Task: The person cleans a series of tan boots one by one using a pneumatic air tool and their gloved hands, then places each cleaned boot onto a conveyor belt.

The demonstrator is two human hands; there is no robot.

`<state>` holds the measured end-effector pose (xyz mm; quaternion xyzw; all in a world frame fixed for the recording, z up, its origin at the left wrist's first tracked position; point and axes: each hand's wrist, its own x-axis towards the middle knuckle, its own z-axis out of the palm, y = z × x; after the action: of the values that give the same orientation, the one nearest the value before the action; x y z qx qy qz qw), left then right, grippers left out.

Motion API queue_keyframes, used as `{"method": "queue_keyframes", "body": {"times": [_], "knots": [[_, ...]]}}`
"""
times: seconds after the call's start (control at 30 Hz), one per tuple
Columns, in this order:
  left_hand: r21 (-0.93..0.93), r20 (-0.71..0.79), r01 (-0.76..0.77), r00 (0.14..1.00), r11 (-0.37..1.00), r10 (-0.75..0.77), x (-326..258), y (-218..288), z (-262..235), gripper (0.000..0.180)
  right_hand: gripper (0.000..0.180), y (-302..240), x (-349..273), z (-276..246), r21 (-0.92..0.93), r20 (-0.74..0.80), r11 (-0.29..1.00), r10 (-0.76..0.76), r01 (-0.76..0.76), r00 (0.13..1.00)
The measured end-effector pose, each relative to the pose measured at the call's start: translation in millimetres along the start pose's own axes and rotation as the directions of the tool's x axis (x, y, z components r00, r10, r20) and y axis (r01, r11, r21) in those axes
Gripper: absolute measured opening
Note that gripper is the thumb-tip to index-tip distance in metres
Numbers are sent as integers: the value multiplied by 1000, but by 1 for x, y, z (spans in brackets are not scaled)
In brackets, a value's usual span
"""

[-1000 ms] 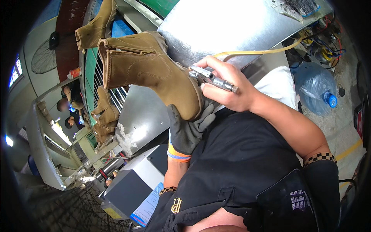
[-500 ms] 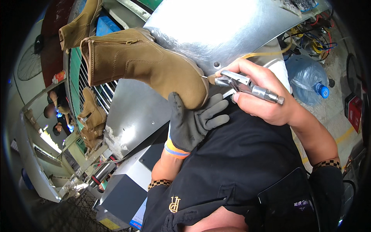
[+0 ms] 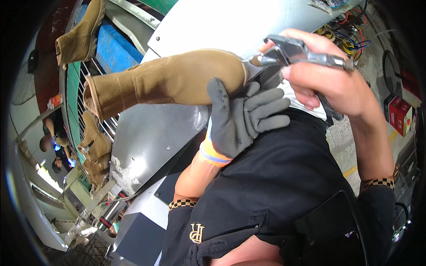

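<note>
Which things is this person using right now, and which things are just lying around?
In use:
- brown boot, with the gloved left hand against it
- metal hand tool, held in the bare right hand, its tip close to the boot's toe

Just lying around:
- other brown boots on the left
- blue box
- red box

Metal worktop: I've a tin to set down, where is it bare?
Bare: the bright sheet beyond the central boot, left of the right hand; also the grey panel between boot and left forearm. Slope unclear. Crowded: the boot's right end, with the gloved left hand and metal tool.
</note>
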<state>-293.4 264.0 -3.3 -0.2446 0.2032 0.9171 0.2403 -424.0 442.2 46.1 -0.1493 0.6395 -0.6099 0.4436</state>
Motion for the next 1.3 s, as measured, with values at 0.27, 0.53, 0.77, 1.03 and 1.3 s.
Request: {"method": "queue_keyframes", "body": {"times": [0.27, 0.53, 0.77, 1.03, 1.3], "knots": [[120, 93, -135, 988, 984, 124, 39, 9, 8, 119, 38, 30, 4, 22, -64, -209, 956, -293, 286, 933], [287, -74, -307, 937, 907, 341, 46, 3, 6, 104, 47, 71, -2, 55, -344, -280, 811, -570, 473, 773], [625, 135, -140, 988, 768, 70, 29, 20, -24, 75, 47, 87, -17, 48, -60, -208, 918, -395, 392, 895], [700, 655, -582, 293, -413, 696, -139, 115, 20, 38, 46, 73, 42, -43, -93, -455, 773, -593, 627, 664], [956, 74, 153, 699, -250, 712, -168, 140, -4, 34, 40, 60, 127, -68, -177, -567, 733, -622, 657, 540]]}}
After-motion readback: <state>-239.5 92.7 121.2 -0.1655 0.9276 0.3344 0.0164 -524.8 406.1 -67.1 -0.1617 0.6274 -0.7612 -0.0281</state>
